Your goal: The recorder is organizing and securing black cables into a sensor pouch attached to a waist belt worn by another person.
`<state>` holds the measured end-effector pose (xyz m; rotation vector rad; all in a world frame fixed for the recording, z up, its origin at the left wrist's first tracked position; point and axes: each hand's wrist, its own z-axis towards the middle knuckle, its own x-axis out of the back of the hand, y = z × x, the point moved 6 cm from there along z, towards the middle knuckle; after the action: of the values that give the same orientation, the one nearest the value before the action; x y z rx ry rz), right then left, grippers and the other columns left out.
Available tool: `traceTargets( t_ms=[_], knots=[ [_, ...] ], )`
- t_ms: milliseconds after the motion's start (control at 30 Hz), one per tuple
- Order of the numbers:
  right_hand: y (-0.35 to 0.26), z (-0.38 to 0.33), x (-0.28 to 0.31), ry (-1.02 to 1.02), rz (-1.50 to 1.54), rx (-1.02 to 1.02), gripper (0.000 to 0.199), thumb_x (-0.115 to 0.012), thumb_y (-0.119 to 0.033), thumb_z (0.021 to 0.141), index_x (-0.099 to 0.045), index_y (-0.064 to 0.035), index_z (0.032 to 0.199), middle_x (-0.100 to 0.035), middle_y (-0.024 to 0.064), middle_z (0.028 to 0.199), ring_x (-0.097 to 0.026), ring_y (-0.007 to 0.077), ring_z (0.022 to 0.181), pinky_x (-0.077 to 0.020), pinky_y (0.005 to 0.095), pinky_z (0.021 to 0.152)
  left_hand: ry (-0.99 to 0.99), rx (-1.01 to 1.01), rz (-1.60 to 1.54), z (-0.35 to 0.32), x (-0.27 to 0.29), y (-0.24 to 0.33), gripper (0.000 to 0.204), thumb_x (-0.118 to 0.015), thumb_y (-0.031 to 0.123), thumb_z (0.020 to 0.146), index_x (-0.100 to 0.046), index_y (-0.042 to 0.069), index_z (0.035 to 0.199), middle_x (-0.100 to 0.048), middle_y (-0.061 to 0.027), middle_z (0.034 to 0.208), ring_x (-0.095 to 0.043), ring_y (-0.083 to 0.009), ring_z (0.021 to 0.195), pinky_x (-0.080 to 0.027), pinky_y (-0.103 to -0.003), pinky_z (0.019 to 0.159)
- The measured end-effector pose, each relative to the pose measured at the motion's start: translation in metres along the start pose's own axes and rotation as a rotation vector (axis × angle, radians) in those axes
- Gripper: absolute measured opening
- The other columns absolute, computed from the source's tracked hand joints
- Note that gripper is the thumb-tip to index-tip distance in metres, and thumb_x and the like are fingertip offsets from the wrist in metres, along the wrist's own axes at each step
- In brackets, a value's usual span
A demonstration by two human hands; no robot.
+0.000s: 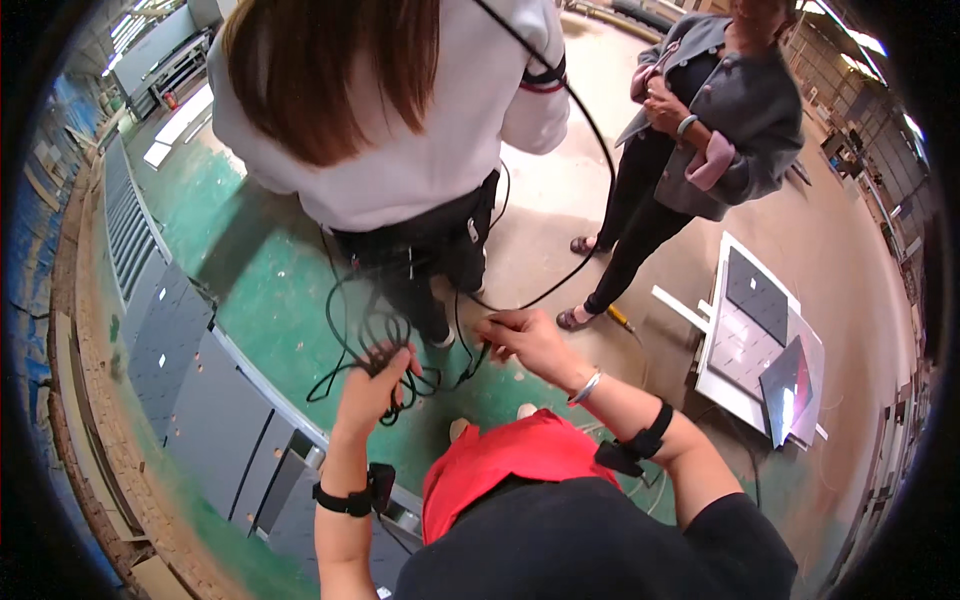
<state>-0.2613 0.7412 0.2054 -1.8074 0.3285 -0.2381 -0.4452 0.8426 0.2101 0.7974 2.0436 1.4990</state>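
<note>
Loops of thin black cable (383,352) are gathered in my left hand (372,388), whose fingers are closed round them. Some loops hang below and to the side of that hand. To the right, my right hand (527,342) pinches a stretch of black cable, with its thumb and fingertips together. From there a length drops toward the floor between the hands, with a thicker dark piece (466,376) on it. Each of my forearms wears a black strap with a small device, and a silvery bracelet (585,388) circles my right wrist.
A person in a white top (400,170) stands close ahead, back turned, with a black cable over the shoulder. Another person in a grey jacket (735,120) stands at the right. Grey panels on a roller conveyor (225,410) run along the left. A stack of panels (735,350) lies at right.
</note>
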Motion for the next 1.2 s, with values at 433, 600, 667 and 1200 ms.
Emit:
traceTargets(
  t_ms=[433,600,667,1200],
  knots=[
    [-0.035,0.019,-0.061,-0.378,-0.100,0.125,0.037,-0.053,-0.036,0.088,-0.060,0.0005,0.082,-0.059,0.0021,0.068,-0.050,0.0080,0.063,-0.0419,0.0242,0.059,-0.186,-0.016,-0.159,-0.005,-0.025,-0.004,0.021,-0.053,0.024,0.089,-0.055,0.003,0.086,-0.055,-0.0014,0.070,-0.041,-0.0047,0.047,-0.034,-0.021,0.043],
    [-0.029,0.019,-0.070,-0.464,-0.140,-0.012,0.034,-0.061,-0.029,0.084,-0.057,0.0035,0.093,-0.061,0.0031,0.075,-0.053,0.0073,0.074,-0.0434,0.0251,0.067,-0.166,0.061,-0.164,-0.007,-0.031,-0.022,0.016,-0.053,0.022,0.089,-0.054,0.005,0.088,-0.056,-0.0033,0.073,-0.038,-0.0064,0.044,-0.034,-0.022,0.042],
    [-0.036,0.019,-0.062,-0.457,-0.169,0.041,0.044,-0.061,-0.031,0.084,-0.053,0.0042,0.109,-0.062,0.0043,0.081,-0.055,0.0082,0.083,-0.0443,0.0263,0.073,-0.162,0.040,-0.370,-0.007,-0.034,-0.011,0.016,-0.053,0.022,0.088,-0.054,0.005,0.088,-0.056,-0.0040,0.073,-0.037,-0.0073,0.042,-0.033,-0.023,0.041],
    [-0.029,0.002,-0.063,-0.074,-0.271,0.379,0.013,-0.061,-0.009,0.080,-0.061,0.0015,0.087,-0.058,0.0105,0.073,-0.056,0.0172,0.066,-0.0445,0.0297,0.059,0.214,-0.135,-0.336,-0.010,-0.022,-0.012,0.015,-0.057,0.020,0.087,-0.054,0.006,0.089,-0.049,0.0019,0.063,-0.041,-0.0053,0.044,-0.032,-0.023,0.041]
  ],
)
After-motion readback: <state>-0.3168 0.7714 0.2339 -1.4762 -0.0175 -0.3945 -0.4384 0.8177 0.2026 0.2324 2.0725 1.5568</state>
